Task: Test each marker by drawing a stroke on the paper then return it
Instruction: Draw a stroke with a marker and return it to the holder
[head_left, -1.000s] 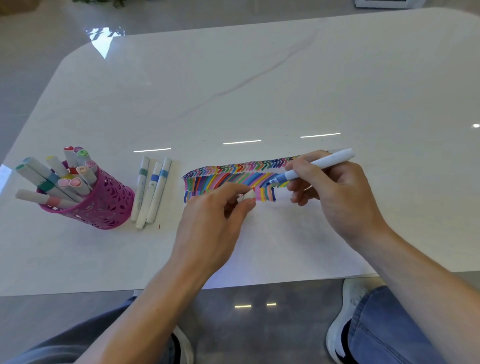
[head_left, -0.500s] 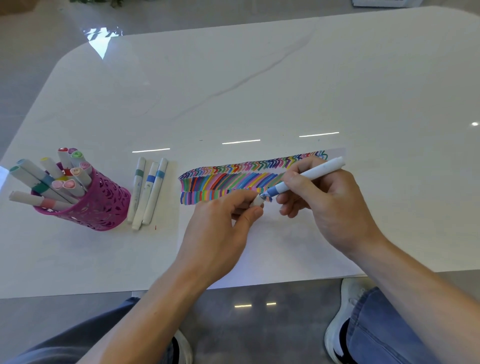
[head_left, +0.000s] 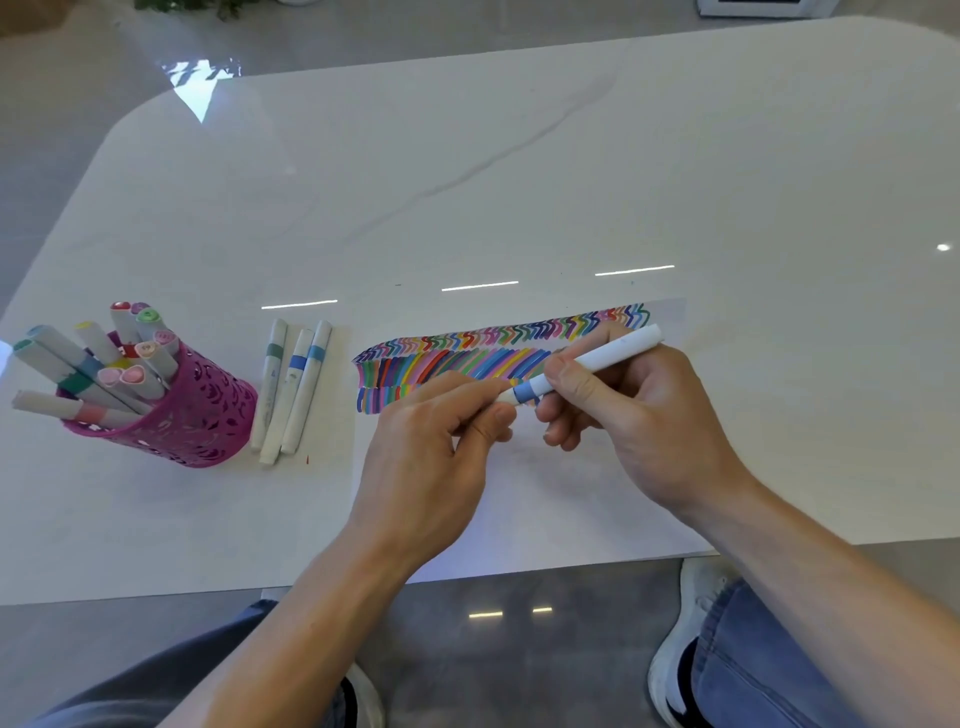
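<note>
- A second before, the blue marker (head_left: 597, 358) had its bare tip down on the paper (head_left: 545, 499), and the cap (head_left: 506, 397) sat apart from it in the left hand (head_left: 431, 441). By this moment the two had been brought together, with the cap over the tip end, right up against the blue band.
- The left hand pinched the cap between thumb and forefinger, its other fingers curled under. Whether the cap was clicked fully home could not be told.
- The right hand (head_left: 639, 410) gripped the barrel just behind the blue band, fingers curled round it. The marker's back end pointed up and away from the pink holder (head_left: 197, 415).
- The marker was well to the right of the holder, held just above the coloured strokes (head_left: 467, 358) on the paper.
- Three loose markers (head_left: 291, 384) lay side by side just right of the holder, between it and the paper. More markers stood in the holder, leaning left.
- Judged from this, the stroke for this marker was done and the test half of the step was over. What remained was carrying it back leftward toward the holder, either into it or beside the three loose markers.
</note>
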